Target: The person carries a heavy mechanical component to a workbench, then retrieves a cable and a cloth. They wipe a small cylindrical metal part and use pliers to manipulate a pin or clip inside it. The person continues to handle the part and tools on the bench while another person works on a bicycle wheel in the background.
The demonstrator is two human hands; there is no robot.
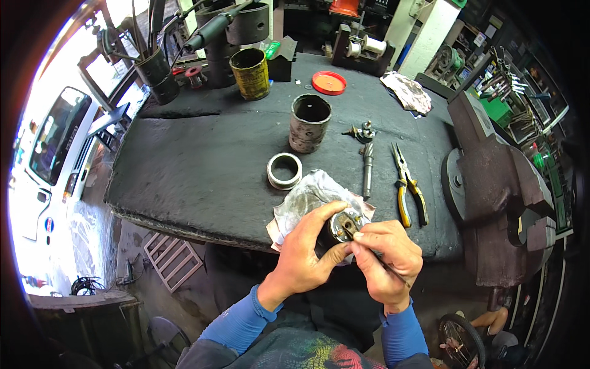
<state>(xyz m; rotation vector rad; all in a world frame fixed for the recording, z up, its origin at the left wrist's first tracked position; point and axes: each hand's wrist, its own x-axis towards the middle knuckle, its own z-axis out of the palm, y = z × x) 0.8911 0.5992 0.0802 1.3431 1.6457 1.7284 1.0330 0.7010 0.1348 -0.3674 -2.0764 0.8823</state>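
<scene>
My left hand (298,258) grips a round dark metal part (342,229) with small fittings on its upper face, thumb on the near side. Between the thumb and fingers of my right hand (390,261) is a thin rod-like tool (398,278), its tip against that face; the tool's exact kind is unclear. Beneath and beyond the part lies a crumpled, stained white rag (304,200). A metal ring (271,172) sits just past the rag, with an open-topped metal cylinder (307,134) standing behind it. To the right are a metal shaft (367,172), a small metal fitting (365,131) and long-nose pliers (402,184).
A large bench vise (501,197) stands at the right of the dark workbench (184,166). Along the back are a yellow can (250,77), a red lid (329,83), another rag (408,92) and a tool-filled container (157,77). A white vehicle (58,160) is at far left.
</scene>
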